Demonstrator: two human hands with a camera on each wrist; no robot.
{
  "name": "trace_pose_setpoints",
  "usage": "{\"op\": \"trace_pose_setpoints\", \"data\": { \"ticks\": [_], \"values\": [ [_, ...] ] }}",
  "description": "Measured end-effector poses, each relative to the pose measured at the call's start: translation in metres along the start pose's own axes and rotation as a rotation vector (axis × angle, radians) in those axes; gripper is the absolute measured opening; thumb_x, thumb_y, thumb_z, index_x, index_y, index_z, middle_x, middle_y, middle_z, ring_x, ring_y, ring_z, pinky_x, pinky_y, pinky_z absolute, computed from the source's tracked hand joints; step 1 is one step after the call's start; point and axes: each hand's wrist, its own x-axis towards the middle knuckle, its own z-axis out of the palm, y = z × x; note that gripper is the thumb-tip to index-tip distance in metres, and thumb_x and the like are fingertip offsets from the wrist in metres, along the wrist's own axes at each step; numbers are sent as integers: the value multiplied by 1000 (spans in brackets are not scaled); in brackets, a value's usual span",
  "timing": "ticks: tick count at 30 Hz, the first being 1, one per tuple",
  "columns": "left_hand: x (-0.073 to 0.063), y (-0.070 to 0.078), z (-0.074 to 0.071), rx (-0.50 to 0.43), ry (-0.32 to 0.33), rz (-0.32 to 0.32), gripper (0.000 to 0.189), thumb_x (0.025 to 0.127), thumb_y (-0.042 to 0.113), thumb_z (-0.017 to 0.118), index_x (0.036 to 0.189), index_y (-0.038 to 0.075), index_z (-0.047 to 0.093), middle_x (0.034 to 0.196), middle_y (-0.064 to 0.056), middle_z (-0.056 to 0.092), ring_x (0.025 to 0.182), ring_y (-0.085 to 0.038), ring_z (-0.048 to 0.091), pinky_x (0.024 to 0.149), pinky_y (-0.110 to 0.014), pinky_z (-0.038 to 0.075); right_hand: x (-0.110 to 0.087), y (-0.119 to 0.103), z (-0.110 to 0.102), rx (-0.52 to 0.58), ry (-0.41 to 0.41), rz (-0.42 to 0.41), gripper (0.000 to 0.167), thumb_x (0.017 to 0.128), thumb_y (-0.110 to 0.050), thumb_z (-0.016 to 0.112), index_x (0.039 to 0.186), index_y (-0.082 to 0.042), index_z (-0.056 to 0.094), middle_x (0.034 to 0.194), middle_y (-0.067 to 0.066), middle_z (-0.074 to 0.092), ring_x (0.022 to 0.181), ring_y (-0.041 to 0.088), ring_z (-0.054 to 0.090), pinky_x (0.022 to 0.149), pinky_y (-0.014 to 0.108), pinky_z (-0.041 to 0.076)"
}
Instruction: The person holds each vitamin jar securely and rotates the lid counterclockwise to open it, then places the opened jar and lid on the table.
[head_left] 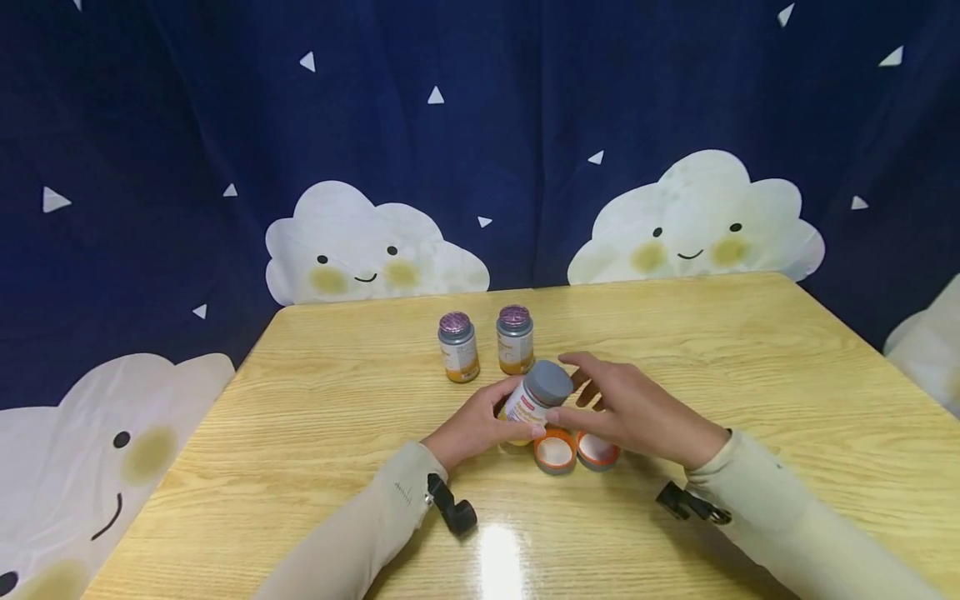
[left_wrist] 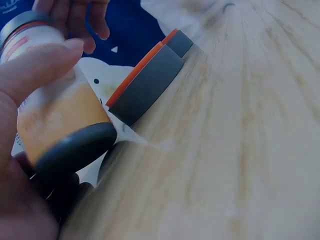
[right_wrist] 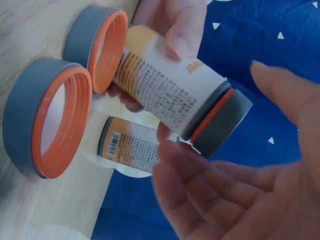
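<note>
My left hand [head_left: 474, 423] grips a white and orange bottle [head_left: 525, 408], tilted toward the right, with thumb and fingers round its body. The bottle wears a grey cap [head_left: 549, 382]; an orange ring shows under this cap [right_wrist: 222, 125] in the right wrist view. Beside the cap is my right hand [head_left: 637, 410], its thumb and fingers spread apart, with nothing gripped between them. Two loose grey caps [head_left: 555, 468] [head_left: 598, 463] with orange insides lie upturned on the table, just below the hands.
Two similar bottles, one to the left [head_left: 459, 357] and one to the right [head_left: 515, 346], stand uncapped behind the hands, purple foil seals on their mouths. The wooden table [head_left: 322, 375] ends at a dark blue curtain [head_left: 517, 108] with clouds.
</note>
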Motion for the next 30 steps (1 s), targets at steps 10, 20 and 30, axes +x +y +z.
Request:
{"op": "trace_pose_setpoints", "data": {
  "ticks": [10, 20, 30],
  "values": [
    [1, 3, -2, -32, -99, 22, 60, 85, 20, 75, 139, 28, 49, 114, -5, 61, 97, -19, 58, 83, -32, 50, 1, 2, 5, -4, 37, 10, 40, 89, -51, 63, 111, -18, 58, 73, -9, 60, 63, 10, 57, 55, 26, 46],
    [5, -2, 1, 60, -58, 22, 61, 83, 16, 77, 136, 25, 49, 107, -2, 62, 93, -16, 58, 82, -30, 49, 1, 3, 5, -71, 85, 124, 41, 87, -55, 64, 93, -15, 59, 60, -10, 56, 52, 8, 51, 47, 26, 41],
    [2, -3, -2, 106, -91, 40, 56, 83, 19, 77, 133, 26, 51, 106, -1, 61, 90, -16, 59, 78, -30, 51, 0, 6, 4, -69, 48, 37, 38, 85, -55, 65, 89, -19, 55, 60, -10, 53, 50, 6, 47, 45, 24, 38]
  ]
}}
